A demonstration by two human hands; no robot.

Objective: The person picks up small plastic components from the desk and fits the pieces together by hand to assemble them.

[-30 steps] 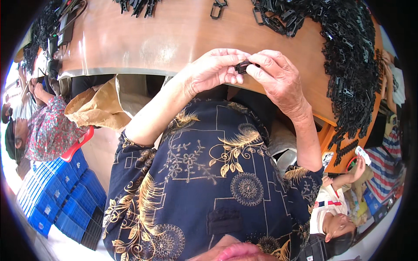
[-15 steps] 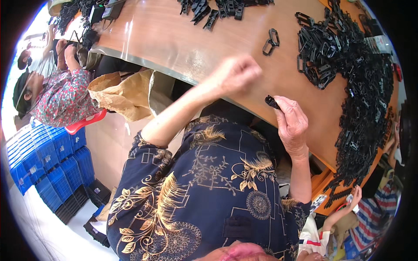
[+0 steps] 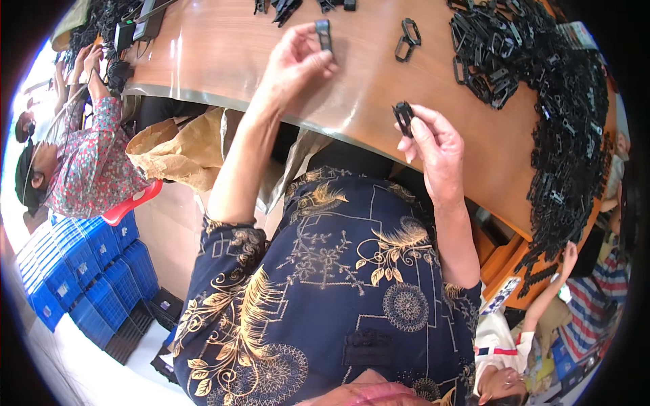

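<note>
My left hand [image 3: 294,68] is raised over the table, its thumb and fingers pinching a small black plastic link [image 3: 324,39] with an opening in it. Farther right and closer to me, my right hand [image 3: 437,145] grips a compact black plastic piece [image 3: 403,119] between thumb and fingers; this one looks like links folded or stacked together, though I cannot make out how. Beyond the right hand, a pair of joined black links [image 3: 407,40] lies flat on the wood. The two hands are well apart.
A large heap of black plastic links [image 3: 565,135] covers the table's right side. More pieces [image 3: 288,10] lie at the far edge. Left of the brown table [image 3: 223,61] are a brown paper sack [image 3: 179,152], stacked blue bins [image 3: 88,271] and a seated person [image 3: 95,159]. Other people are at the right.
My left hand, blurred and closed before, has moved left and away from me and now shows a black link. My right hand has moved slightly farther out, still holding its piece.
</note>
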